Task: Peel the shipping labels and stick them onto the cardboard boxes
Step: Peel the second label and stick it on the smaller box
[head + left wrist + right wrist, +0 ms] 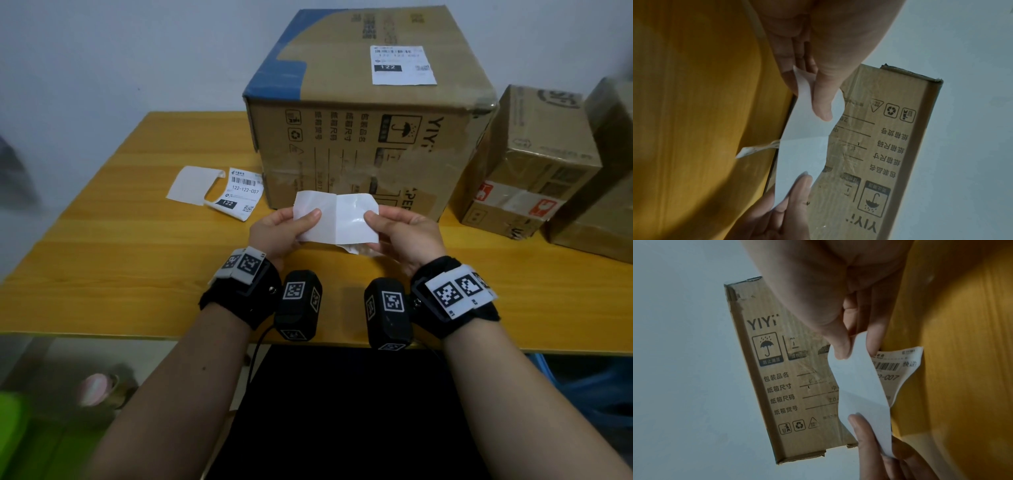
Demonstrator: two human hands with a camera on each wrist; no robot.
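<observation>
Two bare hands hold a white label sheet (337,219) above the near middle of a yellow wood-grain worktop (102,267). The left hand (277,233) pinches the sheet's left end, thumb on top and fingers (789,53) curled beneath. The right hand (404,236) pinches the right end the same way. The sheet is thin, glossy paper, blank on the side facing up, creased across its middle and slightly buckled. From the right wrist view, a printed label (898,368) with a barcode curls away from the sheet's underside, partly peeled.

Just beyond the hands stands a large cardboard box (370,113), brown and corrugated, with blue tape along its far left edge, printed handling symbols on its near face and worn, dented corners. A white shipping label (402,65) lies flat on its top. To the right, close beside it, sit smaller cardboard boxes (524,164) wrapped in clear tape.

On the worktop left of the large box lies a loose label strip (219,190), one end curled over. The near left part of the worktop is bare wood, running to a straight front edge.
</observation>
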